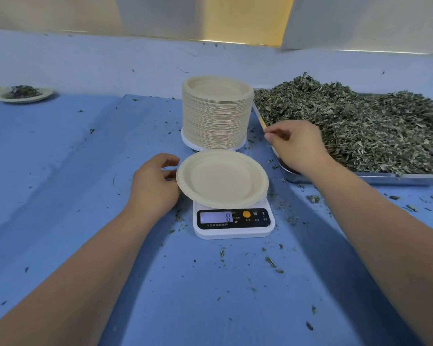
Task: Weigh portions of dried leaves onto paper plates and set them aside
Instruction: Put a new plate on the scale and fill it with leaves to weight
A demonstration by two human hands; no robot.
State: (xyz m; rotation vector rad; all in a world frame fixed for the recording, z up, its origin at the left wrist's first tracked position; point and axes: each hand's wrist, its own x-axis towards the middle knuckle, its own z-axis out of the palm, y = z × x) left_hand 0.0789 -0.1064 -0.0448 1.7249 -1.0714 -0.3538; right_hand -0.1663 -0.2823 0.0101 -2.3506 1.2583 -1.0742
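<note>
On the white digital scale [233, 224] sits 1 empty paper plate [223, 179], and the left hand [155, 182] pinches its left rim. The right hand [298, 146] hovers loosely curled, holding nothing, over the steel tray's [385, 178] edge beside the dried leaves [360, 121].

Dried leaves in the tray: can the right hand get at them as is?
Probably yes. The right hand hangs over the near corner of the metal tray; the dried leaves lie heaped and uncovered right beside it, with nothing between.
</note>
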